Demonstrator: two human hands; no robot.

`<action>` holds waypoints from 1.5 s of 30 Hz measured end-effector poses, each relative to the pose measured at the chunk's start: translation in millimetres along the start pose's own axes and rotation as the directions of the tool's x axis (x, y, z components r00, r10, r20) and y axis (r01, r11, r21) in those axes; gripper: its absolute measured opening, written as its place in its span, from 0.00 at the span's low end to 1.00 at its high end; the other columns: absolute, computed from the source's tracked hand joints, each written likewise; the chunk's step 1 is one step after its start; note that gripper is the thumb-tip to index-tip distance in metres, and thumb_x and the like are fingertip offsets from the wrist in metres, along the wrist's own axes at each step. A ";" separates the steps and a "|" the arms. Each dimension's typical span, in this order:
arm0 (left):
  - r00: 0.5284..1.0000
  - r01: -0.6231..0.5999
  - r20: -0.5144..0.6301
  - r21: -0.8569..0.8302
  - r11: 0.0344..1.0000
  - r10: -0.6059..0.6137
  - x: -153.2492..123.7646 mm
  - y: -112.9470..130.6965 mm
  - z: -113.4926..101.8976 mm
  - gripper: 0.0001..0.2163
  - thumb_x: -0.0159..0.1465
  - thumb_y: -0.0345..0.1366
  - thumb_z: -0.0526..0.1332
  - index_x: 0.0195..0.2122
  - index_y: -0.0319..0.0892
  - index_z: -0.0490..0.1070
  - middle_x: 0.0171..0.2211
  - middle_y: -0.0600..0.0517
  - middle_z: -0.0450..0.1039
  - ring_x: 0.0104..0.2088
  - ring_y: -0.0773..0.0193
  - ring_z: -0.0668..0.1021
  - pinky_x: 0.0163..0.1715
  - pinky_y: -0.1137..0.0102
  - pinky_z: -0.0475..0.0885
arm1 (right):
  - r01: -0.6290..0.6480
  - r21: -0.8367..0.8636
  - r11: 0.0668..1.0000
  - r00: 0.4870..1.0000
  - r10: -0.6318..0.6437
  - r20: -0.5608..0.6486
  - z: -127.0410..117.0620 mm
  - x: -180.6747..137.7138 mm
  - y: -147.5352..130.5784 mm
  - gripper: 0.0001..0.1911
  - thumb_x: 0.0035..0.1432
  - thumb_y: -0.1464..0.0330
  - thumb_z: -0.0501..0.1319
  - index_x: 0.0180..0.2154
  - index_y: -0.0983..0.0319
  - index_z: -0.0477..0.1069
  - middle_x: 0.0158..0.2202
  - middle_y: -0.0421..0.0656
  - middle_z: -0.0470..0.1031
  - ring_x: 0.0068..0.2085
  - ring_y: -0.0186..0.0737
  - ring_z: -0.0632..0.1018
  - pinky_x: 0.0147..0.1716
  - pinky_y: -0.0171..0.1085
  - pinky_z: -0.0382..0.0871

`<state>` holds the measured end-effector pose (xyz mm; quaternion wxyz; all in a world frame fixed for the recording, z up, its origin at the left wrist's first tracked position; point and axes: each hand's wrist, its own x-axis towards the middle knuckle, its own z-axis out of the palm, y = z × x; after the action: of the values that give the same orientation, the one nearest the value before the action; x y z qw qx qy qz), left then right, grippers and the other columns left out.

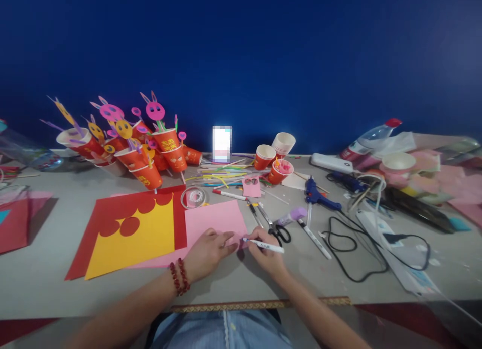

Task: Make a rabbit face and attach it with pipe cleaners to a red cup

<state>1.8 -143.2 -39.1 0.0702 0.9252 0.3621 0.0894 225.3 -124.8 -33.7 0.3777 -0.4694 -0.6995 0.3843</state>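
My left hand (209,251) lies fingers-down on the near right corner of a pink paper sheet (214,219), pressing it to the grey table (56,268). A red bead bracelet sits on that wrist. My right hand (265,251) grips a white marker pen (263,245) whose tip touches the pink sheet's right edge, close to my left fingertips. Black-handled scissors (276,231) lie just beyond my right hand.
A yellow sheet (143,238) lies on red paper (113,208) to the left. Decorated orange paper cups (150,158) stand at the back left. A blue glue gun (316,196), cables (350,253), a power strip (380,228), straws, tape roll (193,197) and cups clutter the right.
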 end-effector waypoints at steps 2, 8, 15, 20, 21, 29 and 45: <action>1.000 0.007 0.004 0.000 1.000 -0.007 0.0 0.3 -1.0 0.17 0.70 0.29 0.53 0.59 0.46 0.64 0.61 0.43 0.66 0.48 0.57 0.77 0.46 0.59 0.67 | 0.004 0.000 1.000 1.000 -0.004 -0.006 -0.6 -0.3 0.6 0.07 0.56 0.70 0.58 0.25 0.59 0.67 0.21 0.36 0.65 0.23 0.35 0.66 0.24 0.35 0.57; 0.999 0.020 0.039 -0.020 1.000 -0.019 1.3 1.3 -4.9 0.18 0.69 0.28 0.54 0.59 0.47 0.63 0.61 0.43 0.66 0.49 0.56 0.77 0.47 0.59 0.67 | -0.001 -0.012 1.000 1.000 0.001 -0.006 -0.2 -1.5 1.8 0.08 0.57 0.69 0.58 0.25 0.58 0.67 0.21 0.36 0.65 0.22 0.35 0.65 0.24 0.35 0.56; 0.999 0.024 0.049 -0.022 0.999 -0.023 1.9 1.8 -6.6 0.18 0.68 0.27 0.54 0.59 0.47 0.63 0.63 0.42 0.64 0.49 0.56 0.77 0.47 0.58 0.66 | 0.011 -0.037 0.999 1.000 -0.011 0.006 -0.4 -0.4 0.4 0.09 0.57 0.68 0.58 0.24 0.59 0.67 0.21 0.37 0.66 0.23 0.35 0.65 0.25 0.35 0.56; 0.998 0.029 0.051 -0.030 0.999 -0.028 1.8 1.9 -6.7 0.18 0.69 0.27 0.53 0.59 0.47 0.63 0.63 0.42 0.64 0.49 0.56 0.77 0.47 0.59 0.66 | 0.010 -0.052 0.999 1.000 -0.010 0.012 -0.5 -0.7 -0.2 0.09 0.56 0.69 0.57 0.24 0.59 0.66 0.20 0.35 0.64 0.22 0.34 0.64 0.23 0.34 0.56; 0.999 0.027 0.046 -0.029 0.999 -0.026 1.7 1.8 -6.1 0.18 0.69 0.27 0.53 0.59 0.47 0.63 0.63 0.42 0.64 0.49 0.56 0.77 0.47 0.58 0.67 | 0.012 -0.053 0.999 1.000 -0.012 0.015 -0.5 -0.9 -0.2 0.09 0.57 0.69 0.57 0.24 0.59 0.66 0.20 0.36 0.64 0.22 0.34 0.65 0.24 0.34 0.56; 0.999 0.037 0.038 -0.027 0.999 -0.036 1.4 1.9 -5.0 0.18 0.68 0.27 0.54 0.58 0.47 0.64 0.63 0.43 0.64 0.49 0.57 0.77 0.47 0.59 0.67 | 0.024 -0.071 0.997 1.000 -0.022 0.019 -1.2 0.9 -2.4 0.09 0.57 0.68 0.57 0.25 0.59 0.66 0.21 0.36 0.65 0.22 0.35 0.65 0.24 0.35 0.56; 0.999 0.037 -0.003 -0.039 0.999 -0.037 0.2 1.6 -2.7 0.17 0.70 0.29 0.51 0.58 0.48 0.65 0.62 0.43 0.66 0.48 0.57 0.78 0.47 0.60 0.67 | 0.041 -0.076 0.996 0.999 -0.039 0.028 -0.2 1.7 -3.5 0.09 0.56 0.70 0.58 0.24 0.58 0.67 0.20 0.36 0.66 0.22 0.35 0.66 0.24 0.34 0.56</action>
<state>2.5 -144.0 -36.1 0.0895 0.9166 0.3775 0.0968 223.8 -124.1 -30.2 0.3576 -0.4643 -0.7281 0.3556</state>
